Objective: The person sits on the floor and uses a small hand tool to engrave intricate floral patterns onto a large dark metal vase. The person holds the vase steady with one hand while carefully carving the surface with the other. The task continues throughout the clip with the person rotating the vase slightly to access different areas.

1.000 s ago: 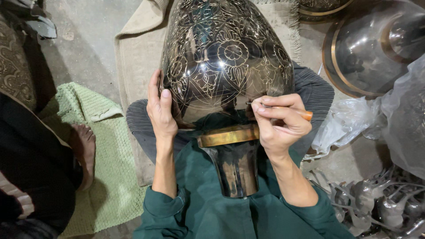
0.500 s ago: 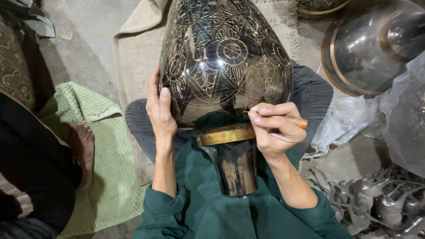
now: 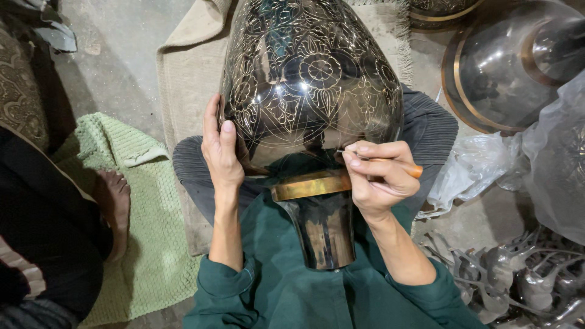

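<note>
A large dark metal vase (image 3: 308, 85) with engraved floral patterns lies across my lap, its brass band (image 3: 311, 184) and narrow neck pointing toward me. My left hand (image 3: 220, 149) rests flat against the vase's left side, fingers extended. My right hand (image 3: 378, 176) grips a thin engraving tool with an orange-brown handle (image 3: 409, 169); its metal tip touches the lower part of the vase body just above the brass band.
A green knitted mat (image 3: 143, 231) and another person's bare foot (image 3: 114, 204) lie at the left. A beige rug (image 3: 189, 67) is under the vase. Large dark metal vessels (image 3: 509, 67), plastic wrap (image 3: 536, 158) and silvery metal pieces (image 3: 524, 280) crowd the right.
My right hand with the tool has shifted slightly left and down along the vase's lower edge. The left hand and the vase stay put.
</note>
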